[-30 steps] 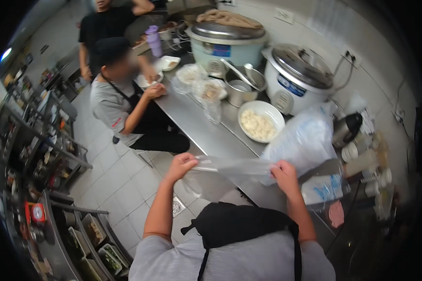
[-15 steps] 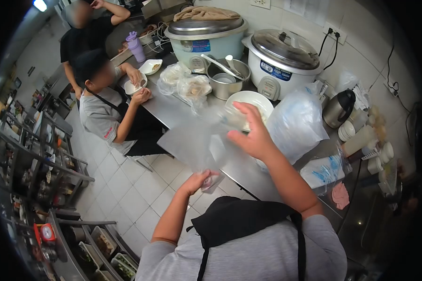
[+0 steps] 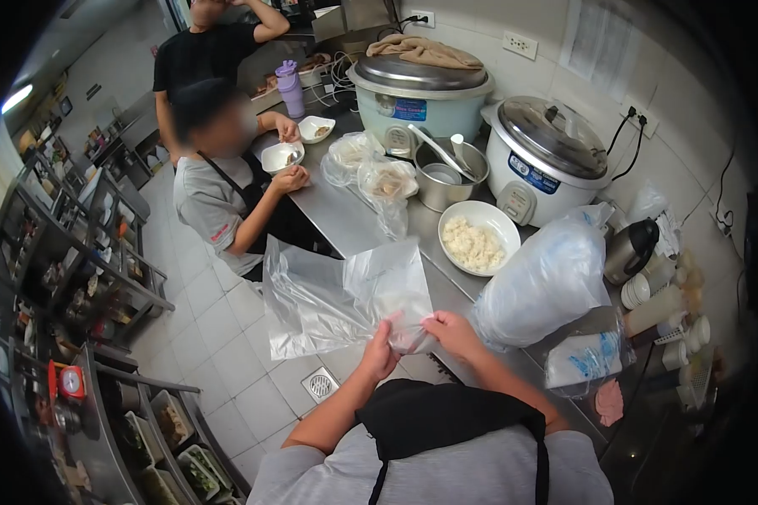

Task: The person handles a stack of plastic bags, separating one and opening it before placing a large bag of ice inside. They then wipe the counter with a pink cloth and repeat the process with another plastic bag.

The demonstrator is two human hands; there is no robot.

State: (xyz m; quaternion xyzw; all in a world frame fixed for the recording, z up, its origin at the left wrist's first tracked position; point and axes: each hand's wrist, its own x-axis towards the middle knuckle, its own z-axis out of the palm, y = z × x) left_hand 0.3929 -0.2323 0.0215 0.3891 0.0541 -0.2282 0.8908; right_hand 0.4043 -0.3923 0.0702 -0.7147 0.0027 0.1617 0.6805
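A clear plastic bag (image 3: 345, 290) is spread out in front of me, over the counter's edge and the floor. My left hand (image 3: 381, 353) grips its near end, and my right hand (image 3: 452, 335) pinches the same end just to the right. The fingers of both hands are closed on the film. Beyond my right hand, a white bowl (image 3: 511, 229) of cooked rice (image 3: 472, 243) rests on the steel counter (image 3: 324, 210). Right of that bowl lies a large bundle of plastic bags (image 3: 543, 273).
Two rice cookers (image 3: 421, 97) (image 3: 547, 156) stand along the wall, with a metal pot (image 3: 440, 192) holding white-handled utensils before them. Knotted food bags (image 3: 370, 168) lie on the counter. A seated co-worker (image 3: 219, 185) holds a small bowl (image 3: 280, 157). A kettle (image 3: 630, 251) stands right.
The bag has unfolded and spread wide. My right hand has come down from above the counter to the bag's near end, beside my left hand. The camera view has shifted.
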